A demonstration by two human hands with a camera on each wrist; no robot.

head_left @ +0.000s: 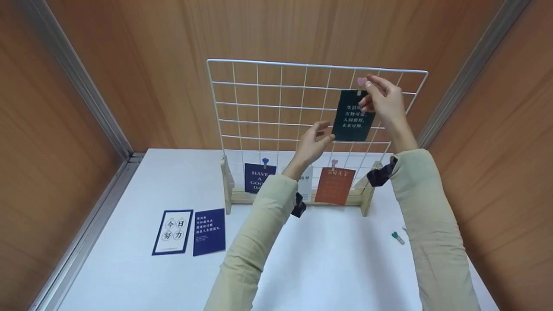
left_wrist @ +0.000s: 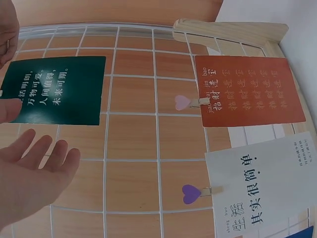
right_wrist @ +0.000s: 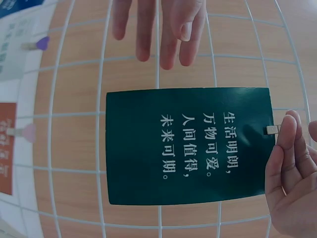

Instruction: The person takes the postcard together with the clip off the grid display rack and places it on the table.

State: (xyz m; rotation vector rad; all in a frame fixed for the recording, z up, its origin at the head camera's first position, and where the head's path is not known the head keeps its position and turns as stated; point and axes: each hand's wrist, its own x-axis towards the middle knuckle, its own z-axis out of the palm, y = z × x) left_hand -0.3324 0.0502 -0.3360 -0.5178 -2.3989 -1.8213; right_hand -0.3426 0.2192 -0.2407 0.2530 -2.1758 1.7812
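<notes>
A dark green card with white writing hangs upright on the upper right of the white wire grid. At its top edge sits a small wooden clothespin with a pink heart. My right hand pinches that clothespin by its heart end, its lower fingers curled before the card's right side. Left of the card, my left hand has its fingers spread and holds nothing. In the left wrist view, the left thumb overlaps the card; whether it touches is unclear.
Below hang an orange card, a white card and a navy card on heart clothespins. A wooden stand bears the grid. Two cards, one white with blue border, one blue, and a green-heart clothespin lie on the table.
</notes>
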